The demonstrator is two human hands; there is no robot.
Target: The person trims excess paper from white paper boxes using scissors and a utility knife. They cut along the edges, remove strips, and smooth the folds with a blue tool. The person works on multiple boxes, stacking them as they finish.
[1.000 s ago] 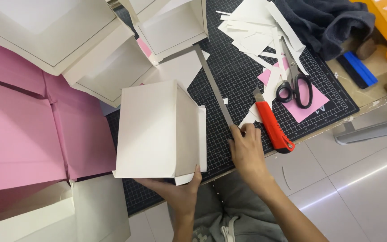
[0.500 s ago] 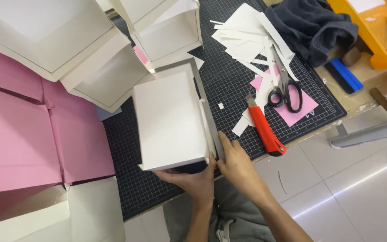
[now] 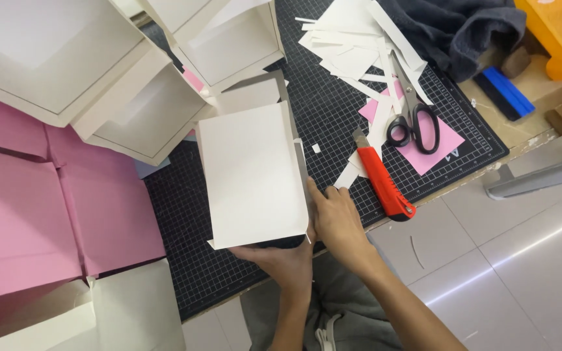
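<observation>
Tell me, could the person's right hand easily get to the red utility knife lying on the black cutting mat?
Probably yes. The right hand rests at the white folded card box's edge, and the red utility knife lies just beside it on the black cutting mat, with only paper scraps between.

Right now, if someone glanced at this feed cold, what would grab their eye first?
Probably the white card box at the centre of the black cutting mat, with the left hand under its near edge and the right hand against its right side. Next, the red utility knife just right of the hands, with black-handled scissors beyond it among white paper offcuts. Big pink card sheets fill the left.
</observation>
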